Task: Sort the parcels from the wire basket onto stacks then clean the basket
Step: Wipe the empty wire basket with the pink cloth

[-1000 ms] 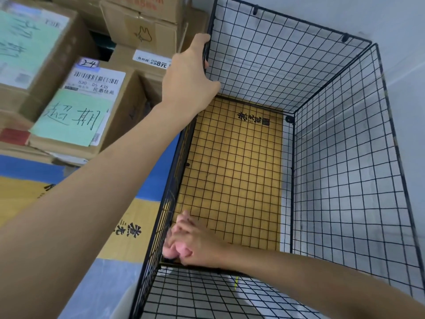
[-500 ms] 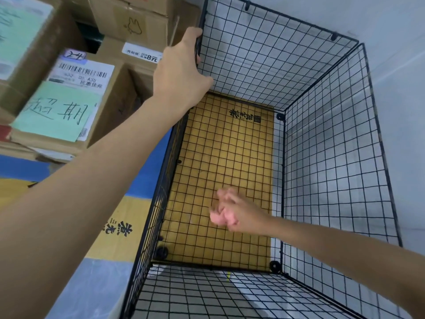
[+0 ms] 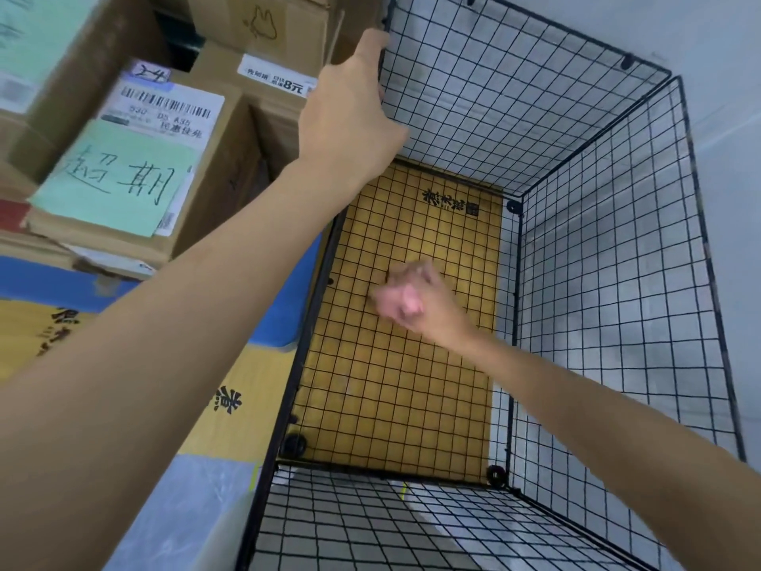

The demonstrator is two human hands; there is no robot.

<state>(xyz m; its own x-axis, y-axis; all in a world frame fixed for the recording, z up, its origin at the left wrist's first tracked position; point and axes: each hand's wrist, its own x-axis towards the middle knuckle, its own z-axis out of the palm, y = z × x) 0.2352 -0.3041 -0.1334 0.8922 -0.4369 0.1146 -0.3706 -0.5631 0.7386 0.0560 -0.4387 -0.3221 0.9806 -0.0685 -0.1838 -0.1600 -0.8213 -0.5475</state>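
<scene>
- Gripping the wire basket (image 3: 617, 282) rim, the left hand (image 3: 350, 117) curls its fingers over it.
- Inside, right hand (image 3: 428, 300) fingers clutch a blurred pink cloth (image 3: 405, 303).

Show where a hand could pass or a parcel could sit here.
Free: the wire basket's floor, from the right hand with its pink cloth to the near wall, and beyond it to the far wall. Crowded: stacked boxes beside the left hand gripping the rim.
</scene>
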